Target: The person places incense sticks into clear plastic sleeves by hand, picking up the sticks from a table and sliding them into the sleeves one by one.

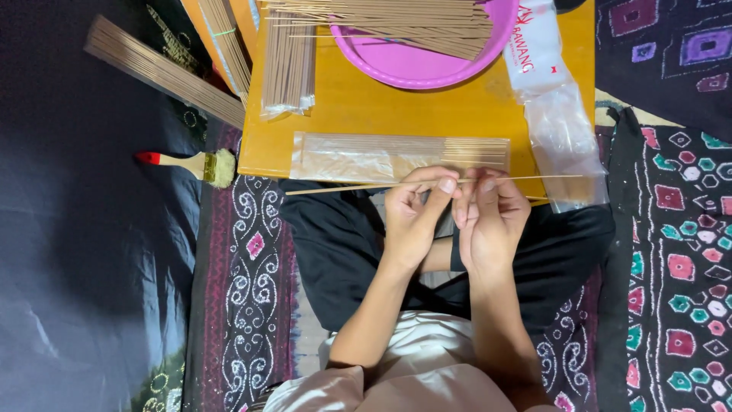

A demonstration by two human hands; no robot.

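Holding: one thin stick (366, 185), level, just off the near edge of the yellow board (396, 107)
Left hand (412, 221): fingertips pinched on the stick near its middle
Right hand (492, 217): fingertips pinched on the stick just beside the left hand
Stick ends: one juts far left, one runs right over the empty bags (564, 145)
Filled sleeve (381, 156): one, clear, flat on the board, just beyond the hands
Risk, snapping: the stick looks brittle; two pinches so close together could break it if the hands twist apart
Risk, snagging: the long free ends could catch the sleeve or the bags and drag them off the board
Risk, slipping: a light pinch might let the stick fall into the lap
Pink basin (427, 53): one, with loose sticks, too many to count
Bundles: one packed (288, 69) on the board, one loose (160, 72) at left, more at the top edge, partly cut off
Brush (194, 164): one, red-tipped handle, left of the board
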